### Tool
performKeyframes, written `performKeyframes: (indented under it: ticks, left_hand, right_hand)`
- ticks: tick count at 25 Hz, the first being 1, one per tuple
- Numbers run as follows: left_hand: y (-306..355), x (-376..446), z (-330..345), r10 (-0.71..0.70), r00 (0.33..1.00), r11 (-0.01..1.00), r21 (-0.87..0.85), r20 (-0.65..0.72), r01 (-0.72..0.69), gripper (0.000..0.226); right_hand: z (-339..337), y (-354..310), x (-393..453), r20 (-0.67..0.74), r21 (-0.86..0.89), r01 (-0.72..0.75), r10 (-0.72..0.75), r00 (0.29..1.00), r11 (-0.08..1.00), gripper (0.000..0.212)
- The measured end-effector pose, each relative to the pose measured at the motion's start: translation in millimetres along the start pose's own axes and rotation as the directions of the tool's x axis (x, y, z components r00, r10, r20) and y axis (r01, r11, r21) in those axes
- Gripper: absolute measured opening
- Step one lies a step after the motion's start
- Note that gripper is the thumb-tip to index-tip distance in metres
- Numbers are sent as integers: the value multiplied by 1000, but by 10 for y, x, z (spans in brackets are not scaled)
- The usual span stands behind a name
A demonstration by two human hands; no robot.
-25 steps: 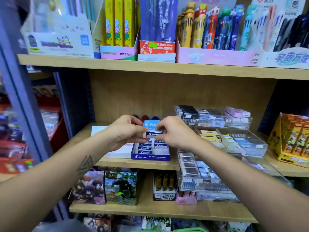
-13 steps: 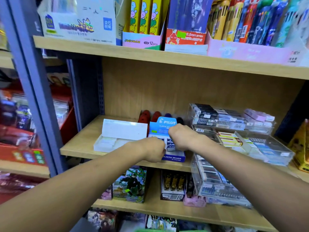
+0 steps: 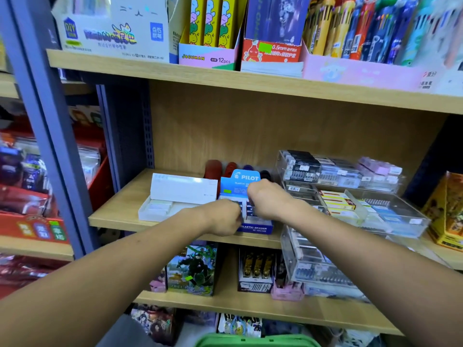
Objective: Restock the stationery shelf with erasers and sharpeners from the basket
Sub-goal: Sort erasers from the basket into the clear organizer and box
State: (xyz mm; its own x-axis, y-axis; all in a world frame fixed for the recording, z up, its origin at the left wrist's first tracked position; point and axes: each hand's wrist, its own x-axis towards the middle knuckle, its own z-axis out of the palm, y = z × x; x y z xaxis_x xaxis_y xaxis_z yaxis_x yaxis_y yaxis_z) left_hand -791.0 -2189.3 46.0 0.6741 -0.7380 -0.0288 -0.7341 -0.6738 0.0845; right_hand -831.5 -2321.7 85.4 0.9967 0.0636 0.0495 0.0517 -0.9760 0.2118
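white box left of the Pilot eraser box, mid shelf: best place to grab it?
Take the white box by its low tray at the two short ends, coming from the front. Its lid stands upright along the back, so a grab from above or behind would likely catch only that flap. The left end is free; the right end sits close to the Pilot eraser box, where both hands are working.
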Motion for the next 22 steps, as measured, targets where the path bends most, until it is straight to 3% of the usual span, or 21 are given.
performKeyframes:
  ticks: [5, 7, 10, 13, 18, 22]
  left_hand:
    - [77, -489, -46, -79, 944, 990, -137, -321, 36, 23]
    - [153, -832, 54, -167, 934, 978, -172, -316, 117, 18]
    - [353, -1120, 457, -135, 986, 987, -102, -101, 125, 21]
    - [606, -1006, 1059, -138, 981, 989, -42, 140, 145, 21]
    - [922, -562, 2356, -110, 919, 987, -68, 377, 146, 28]
    - [939, -485, 3447, -175, 801, 943, -136, 572, 303, 34]
  right_hand:
    - [-117, -202, -619, -194, 282, -30, 87, 977, 959, 21]
    - [38, -351, -968, -210, 383, -26, 114, 971, 923, 23]
    - [531, -635, -1371, -105, 419, -10, 59, 993, 908, 24]
    - [1168, -747, -1515, 153, 322, -126, 80, 985, 938, 23]
    - [2549, -644, -1529, 436, 328, -261, 100, 894, 908, 29]
    - [3502, -591, -1676, 622, 265, -323, 95, 778, 909, 30]
